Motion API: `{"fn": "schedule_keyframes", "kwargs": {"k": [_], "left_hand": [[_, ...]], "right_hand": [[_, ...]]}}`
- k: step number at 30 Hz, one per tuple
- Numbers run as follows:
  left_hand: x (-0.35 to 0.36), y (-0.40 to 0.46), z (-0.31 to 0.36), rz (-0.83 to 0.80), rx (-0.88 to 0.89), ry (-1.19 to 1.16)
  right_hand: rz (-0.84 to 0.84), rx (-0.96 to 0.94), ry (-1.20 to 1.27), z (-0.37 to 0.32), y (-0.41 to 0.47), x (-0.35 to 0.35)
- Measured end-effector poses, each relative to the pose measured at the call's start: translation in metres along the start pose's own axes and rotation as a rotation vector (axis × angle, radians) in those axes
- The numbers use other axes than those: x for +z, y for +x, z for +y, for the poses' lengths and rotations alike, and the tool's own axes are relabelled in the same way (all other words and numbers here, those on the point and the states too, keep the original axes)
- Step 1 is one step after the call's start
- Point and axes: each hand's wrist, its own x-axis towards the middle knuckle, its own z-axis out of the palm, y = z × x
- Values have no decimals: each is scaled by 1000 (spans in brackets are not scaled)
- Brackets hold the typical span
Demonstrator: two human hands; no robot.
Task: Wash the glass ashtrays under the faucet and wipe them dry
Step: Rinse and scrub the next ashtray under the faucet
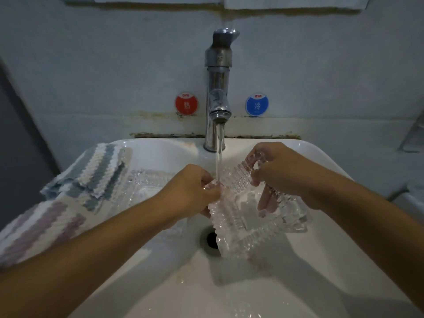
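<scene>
Ashtray tilted under stream | left hand pinches corner | right hand grips rim

White ceramic washbasin: a striped knitted cloth drapes over its left rim; a clear ribbed glass ashtray rests just right of it; chrome faucet stands far centre.
</scene>
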Motion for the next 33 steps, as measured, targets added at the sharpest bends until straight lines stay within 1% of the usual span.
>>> {"fn": "schedule_keyframes", "kwargs": {"k": [4,7,8,9,12,14,19,21,25,28,31,33], "left_hand": [[-1,0,1,-7,25,20],[1,1,0,10,101,178],[2,2,0,19,111,189],[3,3,0,15,103,156],[4,4,1,-9,3,-59],[2,3,2,-16,-34,-131],[-1,2,2,-38,-78,-227],[0,1,4,-29,-79,-274],[3,0,5,3,-88,-295],[6,0,2,9,-120,-354],[8,-1,-2,23,-150,-453],[8,-2,-2,36,-147,-472]], "right_hand": [[-5,-33,-14,0,-4,3],[35,-24,-43,0,-2,4],[64,-27,-58,0,-1,4],[86,-34,-72,0,0,4],[88,-64,-84,0,-1,5],[96,-84,-112,-1,-3,7],[129,-105,-93,-1,-3,3],[132,-111,-94,0,-2,3],[143,-135,-107,1,-3,5],[169,-145,-128,2,-4,8],[185,-139,-75,1,-2,9],[195,-119,-22,0,-1,9]]}}
